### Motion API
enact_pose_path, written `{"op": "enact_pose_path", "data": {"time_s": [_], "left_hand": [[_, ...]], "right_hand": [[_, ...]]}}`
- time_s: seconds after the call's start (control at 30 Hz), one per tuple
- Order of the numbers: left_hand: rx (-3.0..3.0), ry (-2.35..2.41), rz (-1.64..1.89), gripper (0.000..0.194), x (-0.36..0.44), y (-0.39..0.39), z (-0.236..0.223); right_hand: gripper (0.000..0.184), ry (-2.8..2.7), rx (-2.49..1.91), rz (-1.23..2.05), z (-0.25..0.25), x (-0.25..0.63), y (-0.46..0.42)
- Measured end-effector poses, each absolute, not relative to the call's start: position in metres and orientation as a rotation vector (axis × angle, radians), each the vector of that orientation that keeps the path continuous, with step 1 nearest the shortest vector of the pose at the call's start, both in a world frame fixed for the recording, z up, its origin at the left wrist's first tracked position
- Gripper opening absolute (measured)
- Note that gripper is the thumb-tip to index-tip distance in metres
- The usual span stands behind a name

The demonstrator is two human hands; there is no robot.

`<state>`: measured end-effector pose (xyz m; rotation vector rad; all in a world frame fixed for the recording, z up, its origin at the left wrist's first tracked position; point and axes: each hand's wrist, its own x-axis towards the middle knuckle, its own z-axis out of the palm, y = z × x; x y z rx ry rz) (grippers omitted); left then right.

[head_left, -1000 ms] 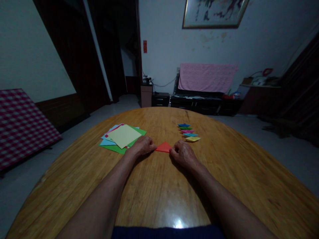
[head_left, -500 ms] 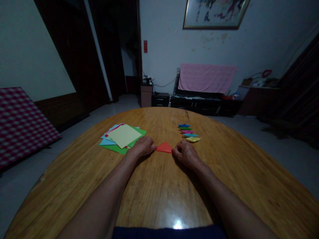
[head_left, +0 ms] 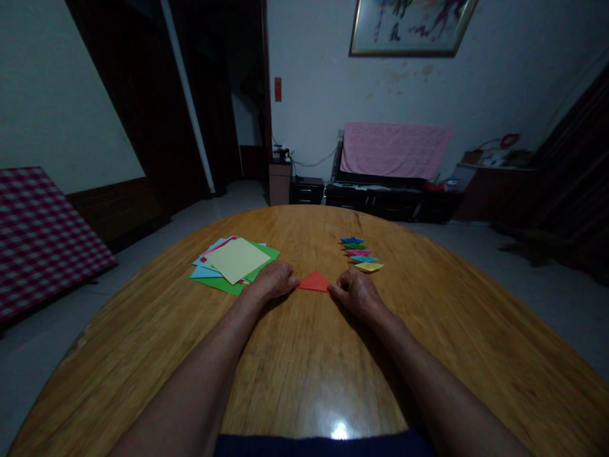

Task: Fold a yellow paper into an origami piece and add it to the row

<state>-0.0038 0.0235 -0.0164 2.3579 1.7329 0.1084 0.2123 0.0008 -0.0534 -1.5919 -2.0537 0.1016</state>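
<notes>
A red folded paper triangle point(head_left: 314, 283) lies flat on the wooden table, between my hands. My left hand point(head_left: 272, 282) has its fingertips on the triangle's left corner, and my right hand point(head_left: 356, 293) has its fingers on the right corner. Left of my left hand is a loose stack of square origami paper point(head_left: 236, 261), with a pale yellow sheet on top and green, blue and pink sheets below. Beyond my right hand, several small folded paper pieces point(head_left: 359, 254) in blue, green, pink, cyan and yellow form a short column.
The oval wooden table point(head_left: 428, 317) spans the view, its far rim just beyond the papers. A checked cloth-covered board point(head_left: 42, 241) leans at left on the tiled floor. A low dark cabinet point(head_left: 380, 200) with a pink cloth stands against the far wall.
My right hand has shifted slightly rightward along the triangle's corner. The view has levelled a little. The papers and the triangle stay in place.
</notes>
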Motion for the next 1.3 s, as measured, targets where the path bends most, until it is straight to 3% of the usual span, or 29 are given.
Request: {"op": "enact_pose_path", "data": {"time_s": [1.3], "left_hand": [[2.323, 1.723, 0.126, 0.034, -0.004, 0.025, -0.016]], "right_hand": [[0.024, -2.201, -1.472, 0.131, -0.054, 0.226, 0.006]]}}
